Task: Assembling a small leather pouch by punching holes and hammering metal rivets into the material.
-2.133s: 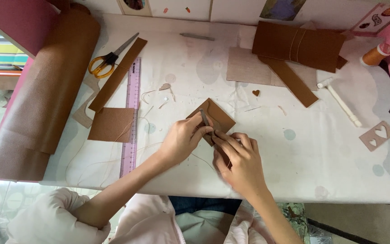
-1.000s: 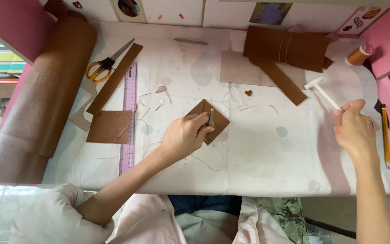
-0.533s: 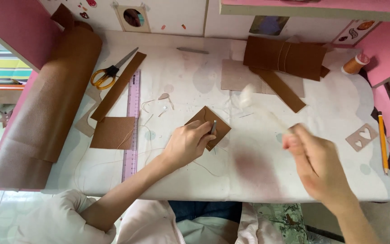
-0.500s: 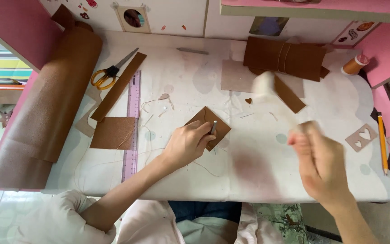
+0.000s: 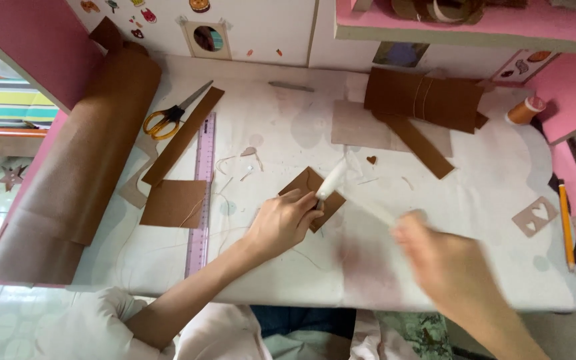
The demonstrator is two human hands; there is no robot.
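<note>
White-covered table point(image 5: 435, 220) carried brown leather roll point(image 5: 81, 153) at left edge, scissors point(image 5: 168, 119), purple ruler point(image 5: 201, 193), brown square piece point(image 5: 173, 204) beside it — pencil point(image 5: 566, 225) and heart stencil point(image 5: 535, 216) lay at right.

A: How is the scene lit?
B: Brightly and evenly from overhead. The white table point(image 5: 475, 200) looks pale and slightly washed out, without hard glare. A soft shadow lies beneath the right hand point(image 5: 451, 270), toward 6 o'clock.

A: What is sharp, and what is blurred?
B: The left hand point(image 5: 283, 223) and scissors point(image 5: 168, 117) at 10 o'clock are crisp. The right hand and the white mallet point(image 5: 331, 181) are smeared by motion. Straight edges bow outward near the frame corners.
</note>
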